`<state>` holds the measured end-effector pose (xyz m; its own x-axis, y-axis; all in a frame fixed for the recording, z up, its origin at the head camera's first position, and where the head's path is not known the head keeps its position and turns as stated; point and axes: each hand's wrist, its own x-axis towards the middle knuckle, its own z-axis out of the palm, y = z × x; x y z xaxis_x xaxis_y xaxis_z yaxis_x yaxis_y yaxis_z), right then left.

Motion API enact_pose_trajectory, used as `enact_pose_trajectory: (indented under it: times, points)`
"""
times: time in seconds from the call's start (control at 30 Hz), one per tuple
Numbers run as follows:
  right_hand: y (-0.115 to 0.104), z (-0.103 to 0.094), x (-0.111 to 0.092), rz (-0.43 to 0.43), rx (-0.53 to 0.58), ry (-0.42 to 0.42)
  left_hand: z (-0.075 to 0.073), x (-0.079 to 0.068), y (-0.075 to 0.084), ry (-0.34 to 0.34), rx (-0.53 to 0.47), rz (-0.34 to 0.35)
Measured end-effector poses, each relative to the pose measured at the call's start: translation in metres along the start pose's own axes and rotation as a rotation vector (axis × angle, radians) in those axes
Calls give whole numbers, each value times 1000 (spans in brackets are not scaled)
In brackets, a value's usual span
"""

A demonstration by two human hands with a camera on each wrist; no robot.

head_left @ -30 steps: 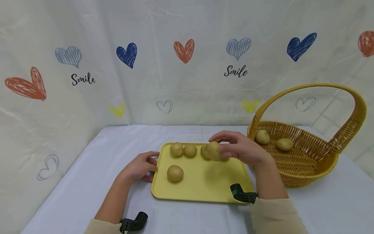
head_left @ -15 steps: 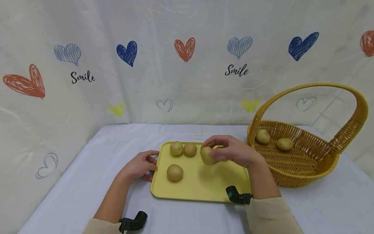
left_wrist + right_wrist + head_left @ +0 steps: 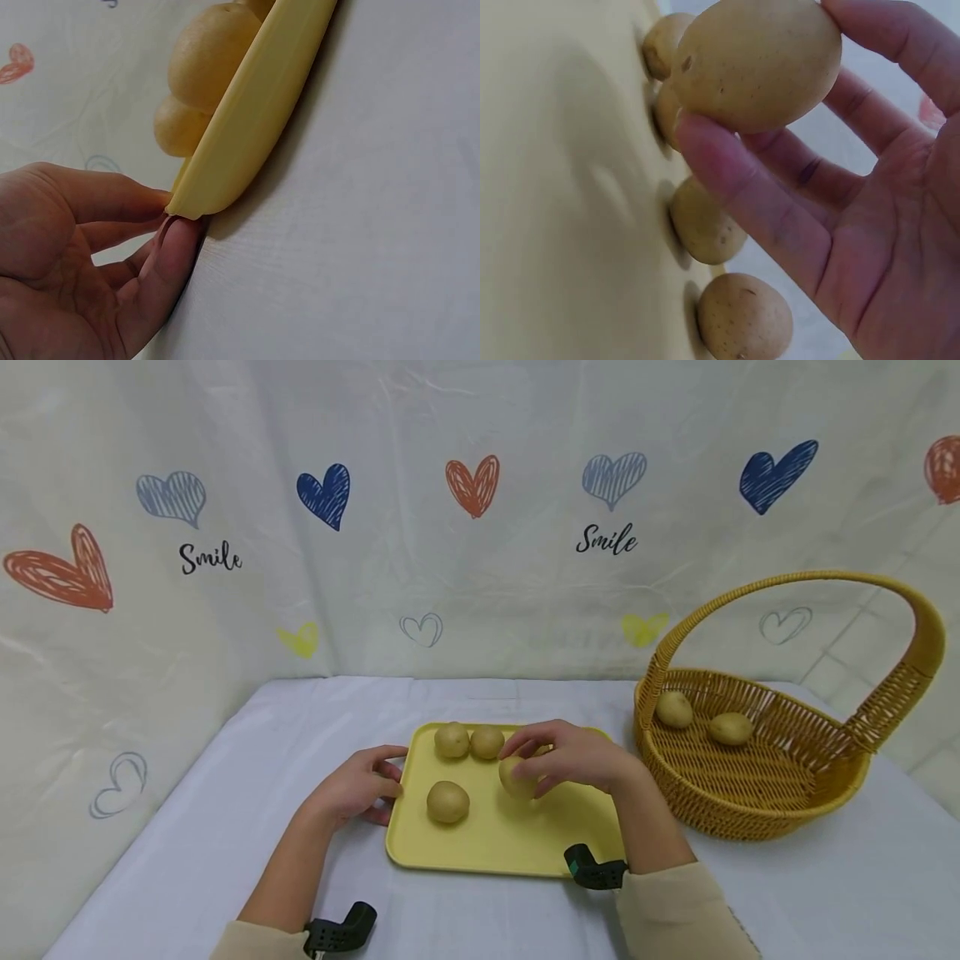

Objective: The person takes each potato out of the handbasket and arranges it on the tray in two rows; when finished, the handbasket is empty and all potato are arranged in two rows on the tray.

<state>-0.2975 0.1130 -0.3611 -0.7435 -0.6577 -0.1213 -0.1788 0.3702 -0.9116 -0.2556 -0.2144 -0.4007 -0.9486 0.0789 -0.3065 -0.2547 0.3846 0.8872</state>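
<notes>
My right hand point(image 3: 566, 756) holds a potato point(image 3: 757, 64) between thumb and fingers, above the middle of a yellow tray point(image 3: 510, 847). In the right wrist view the held potato is apart from the tray surface. Two potatoes stand side by side along the back rim, a left one point(image 3: 452, 741) and a right one point(image 3: 487, 742). Another potato point(image 3: 447, 802) lies nearer the front left. More potatoes, such as the speckled one point(image 3: 744, 319), show in the right wrist view; in the head view my right hand mostly hides them. My left hand point(image 3: 360, 787) pinches the tray's left edge between thumb and finger.
A wicker basket point(image 3: 757, 825) with a tall arched handle point(image 3: 810, 577) stands right of the tray. Inside it are two potatoes, one at its left wall point(image 3: 674, 710) and one further right point(image 3: 731, 729). A white cloth point(image 3: 480, 918) covers the table; a printed sheet point(image 3: 525, 410) hangs behind.
My right hand has moved left and toward me over the tray, carrying the potato lower. My left hand stays at the tray's left edge.
</notes>
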Motion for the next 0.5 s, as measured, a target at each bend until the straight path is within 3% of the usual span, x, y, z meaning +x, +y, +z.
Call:
enact_pose_trajectory:
  times: [0.27, 0.5]
  points:
    - [-1, 17, 8, 49, -126, 11, 0, 0, 0, -1, 0, -2]
    - [-3, 22, 13, 32, -190, -54, 1, 0, 0, 3, 3, -6]
